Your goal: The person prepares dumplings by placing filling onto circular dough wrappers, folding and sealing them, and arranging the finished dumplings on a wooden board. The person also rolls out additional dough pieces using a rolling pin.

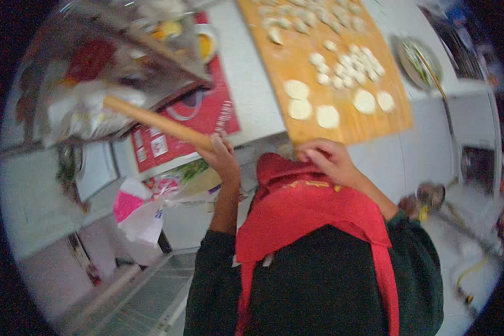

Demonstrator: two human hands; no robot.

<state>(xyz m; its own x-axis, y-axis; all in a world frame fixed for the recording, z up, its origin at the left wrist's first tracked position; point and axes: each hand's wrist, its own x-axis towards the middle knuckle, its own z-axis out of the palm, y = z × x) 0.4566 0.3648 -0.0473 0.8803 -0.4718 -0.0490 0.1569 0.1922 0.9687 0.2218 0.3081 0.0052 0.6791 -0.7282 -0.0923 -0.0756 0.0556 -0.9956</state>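
Note:
My left hand grips one end of a wooden rolling pin, which slants up and away to the left, off the board. By the near edge of a wooden board, my right hand has its fingers curled in front of my red apron; whether anything is in them is hidden. Several flat round dough wrappers lie on the near part of the board. Behind them is a cluster of small dough pieces. Rows of filled dumplings cover the far end.
Right of the board stands a bowl of greenish filling with a long thin utensil. A red printed bag or mat and a blurred shelf with a plastic bag are at left. Packages sit below the table's edge.

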